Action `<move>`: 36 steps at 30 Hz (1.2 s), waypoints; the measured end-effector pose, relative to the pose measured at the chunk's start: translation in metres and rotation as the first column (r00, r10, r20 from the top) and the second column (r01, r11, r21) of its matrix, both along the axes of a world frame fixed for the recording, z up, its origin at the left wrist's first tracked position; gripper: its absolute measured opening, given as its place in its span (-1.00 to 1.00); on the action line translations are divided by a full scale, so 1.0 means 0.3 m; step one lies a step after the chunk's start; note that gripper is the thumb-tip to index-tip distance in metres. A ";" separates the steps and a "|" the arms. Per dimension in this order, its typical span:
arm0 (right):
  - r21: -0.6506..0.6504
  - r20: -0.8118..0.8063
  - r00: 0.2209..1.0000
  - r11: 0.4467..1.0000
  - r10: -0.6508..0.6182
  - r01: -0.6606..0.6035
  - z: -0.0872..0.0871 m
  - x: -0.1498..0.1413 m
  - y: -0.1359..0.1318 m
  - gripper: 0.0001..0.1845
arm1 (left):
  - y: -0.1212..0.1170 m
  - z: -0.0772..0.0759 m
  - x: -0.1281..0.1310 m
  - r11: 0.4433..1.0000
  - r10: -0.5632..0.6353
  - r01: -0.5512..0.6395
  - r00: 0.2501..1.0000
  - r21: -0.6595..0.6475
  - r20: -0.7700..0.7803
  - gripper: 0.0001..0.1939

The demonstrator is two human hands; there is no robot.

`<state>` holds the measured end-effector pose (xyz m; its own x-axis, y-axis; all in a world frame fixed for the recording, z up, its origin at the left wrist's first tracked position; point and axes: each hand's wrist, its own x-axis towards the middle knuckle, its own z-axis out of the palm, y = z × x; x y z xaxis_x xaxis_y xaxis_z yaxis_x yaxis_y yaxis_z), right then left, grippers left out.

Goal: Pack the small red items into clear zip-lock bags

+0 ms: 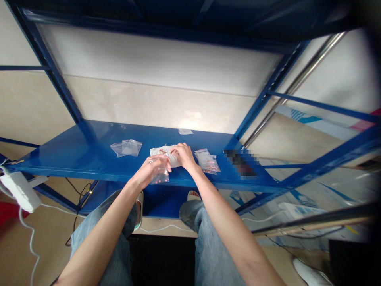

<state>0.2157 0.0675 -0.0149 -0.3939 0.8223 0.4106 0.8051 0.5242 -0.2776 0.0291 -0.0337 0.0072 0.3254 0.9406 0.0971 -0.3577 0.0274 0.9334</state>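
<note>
My left hand point(153, 169) is closed on a small clear zip bag point(160, 177) with a few pinkish bits near its bottom, held at the shelf's front edge. My right hand point(183, 154) reaches onto a crumpled white cloth or paper point(156, 151) where small brownish pieces point(162, 151) lie. Its fingers are bent together at the pieces; whether they pinch one is hidden. Right of that hand lie clear bags with pink pieces point(208, 161). To the left, flat clear zip bags point(127, 147) overlap on the shelf.
All this rests on a blue metal shelf point(89, 159) with blue uprights and another shelf above. Another clear bag point(185, 131) lies near the back. A pixelated dark object point(242, 163) is at the right. A white power strip point(19, 190) with cables hangs at left.
</note>
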 end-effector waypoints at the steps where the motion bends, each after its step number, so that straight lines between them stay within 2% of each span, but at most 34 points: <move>1: -0.007 0.004 1.000 1.000 -0.006 0.006 -0.003 0.000 0.006 -0.79 | 0.000 0.000 0.000 1.000 -0.001 0.001 1.000 0.001 -0.003 -0.72; 5: 0.002 -0.079 0.997 1.000 -0.020 0.020 -0.005 -0.009 0.024 -0.85 | 0.002 -0.003 -0.002 1.000 -0.008 0.008 1.000 0.018 -0.013 -0.72; 7: 0.002 -0.238 0.971 1.000 0.024 -0.025 0.008 -0.021 0.013 -0.89 | 0.003 -0.002 -0.005 0.999 -0.002 0.003 1.000 0.032 -0.018 -0.73; 9: -0.025 -0.472 0.875 0.991 0.107 -0.135 0.029 -0.037 -0.022 -0.96 | 0.004 0.000 -0.012 0.999 0.009 -0.007 0.999 0.040 -0.032 -0.74; 11: -0.083 -0.658 0.730 0.945 0.187 -0.317 0.053 -0.050 -0.076 -0.89 | 0.004 0.003 -0.020 0.999 -0.002 0.004 0.998 0.041 -0.056 -0.74; 12: -0.120 -0.712 0.670 0.902 0.213 -0.415 0.064 -0.054 -0.106 -0.84 | 0.004 0.004 -0.024 0.999 -0.018 0.021 0.997 0.042 -0.072 -0.74; 15: -0.218 -0.770 0.592 0.774 0.238 -0.595 0.089 -0.053 -0.181 -0.75 | 0.002 0.005 -0.030 0.995 -0.070 0.078 0.990 0.059 -0.125 -0.72; 17: -0.233 -0.768 0.596 0.764 0.235 -0.602 0.098 -0.044 -0.206 -0.75 | 0.000 0.005 -0.029 0.992 -0.080 0.095 0.983 0.084 -0.164 -0.72; 22: -0.190 -0.679 0.670 0.809 0.301 -0.556 0.105 -0.019 -0.215 -0.79 | -0.006 0.009 -0.014 0.983 -0.079 0.121 0.958 0.140 -0.276 -0.73; 26: -0.134 -0.639 0.684 0.824 0.352 -0.550 0.106 -0.011 -0.233 -0.79 | -0.012 0.015 -0.001 0.974 -0.094 0.154 0.942 0.166 -0.322 -0.73; 29: -0.145 -0.633 0.689 0.820 0.354 -0.554 0.107 -0.013 -0.246 -0.73 | -0.018 0.010 0.011 0.976 -0.118 0.164 0.952 0.143 -0.283 -0.74; 36: -0.152 -0.677 0.653 0.803 0.340 -0.576 0.108 -0.018 -0.249 -0.59 | -0.032 0.004 0.024 0.984 -0.168 0.172 0.983 0.042 -0.075 -0.75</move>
<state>0.2103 -0.0073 0.0174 -0.5292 0.7272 0.4371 0.0868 0.5589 -0.8247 0.0364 -0.0433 0.0083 0.4878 0.8658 0.1120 -0.2848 0.0365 0.9579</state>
